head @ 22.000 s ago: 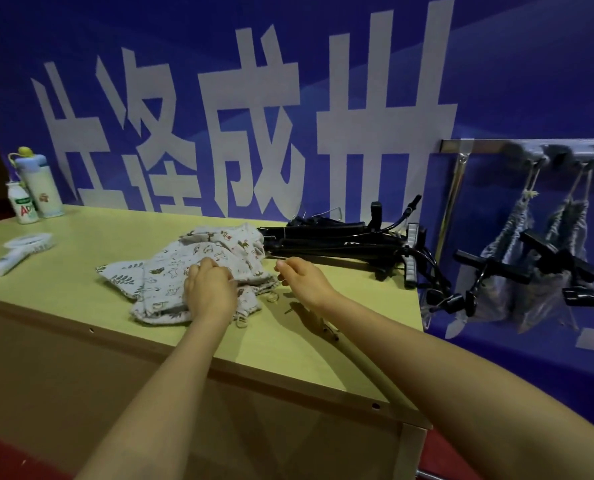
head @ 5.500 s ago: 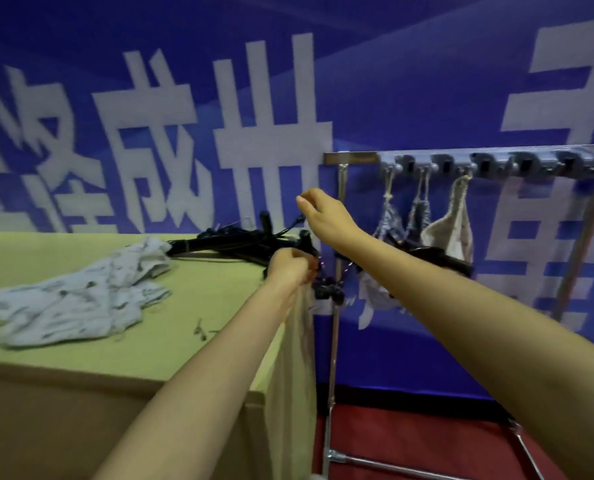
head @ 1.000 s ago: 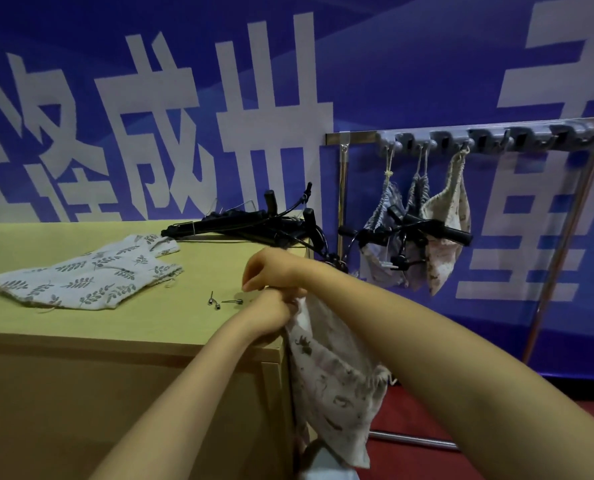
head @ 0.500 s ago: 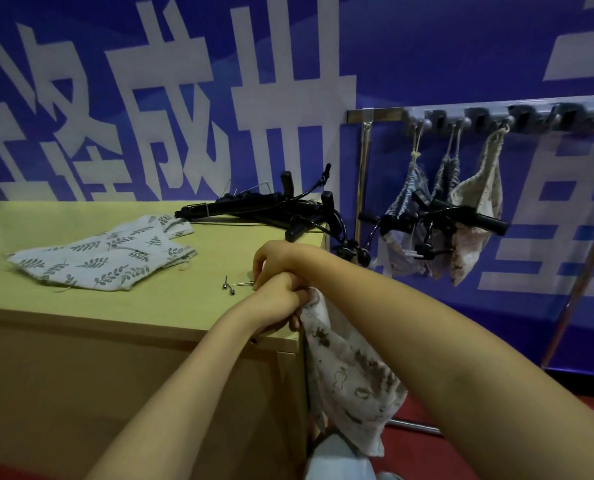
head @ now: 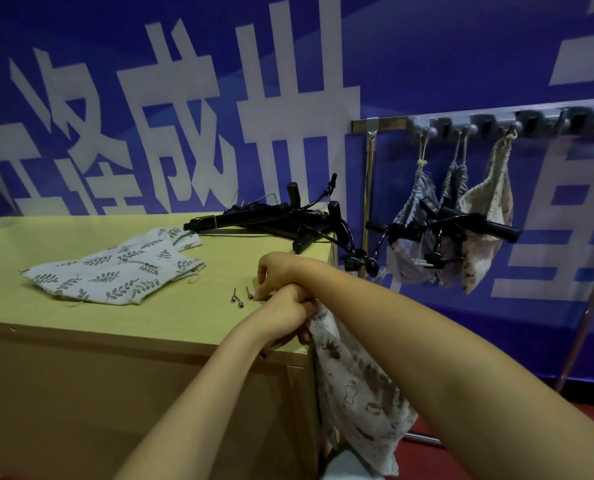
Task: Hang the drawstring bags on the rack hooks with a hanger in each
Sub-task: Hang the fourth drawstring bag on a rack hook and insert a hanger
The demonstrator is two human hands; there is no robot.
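1. Fingers (head: pixel 301 336) of the left hand (head: pixel 281 315) are curling round the gathered top of the animal-print bag (head: pixel 354 386), gripping it at the near right corner of the table (head: pixel 212 268).
2. Right hand (head: pixel 276 271) is lying across the left wrist with its fingers bent downward; whether they are pinching anything cannot be told.
3. Animal-print bag is hanging off the table's right edge, draping down the side panel, its lower end dangling free above the red floor (head: pixel 496 455).
4. Small metal pins (head: pixel 237 301) are lying on the tabletop just beside the right fingertips.
5. Leaf-print bags (head: pixel 115 275) are lying flat to the left, well apart from both hands, with bare tabletop showing between.
6. Black hangers (head: pixel 271 220) are sitting piled at the far right corner, several arms overhanging the edge toward the rack.
7. Rack post (head: pixel 370 188) is standing just beside the table's right edge; three hung bags (head: pixel 486 202), with black hangers poking out, are occupying the leftmost hooks of the hook bar (head: pixel 565 114), which is continuing rightward out of view.
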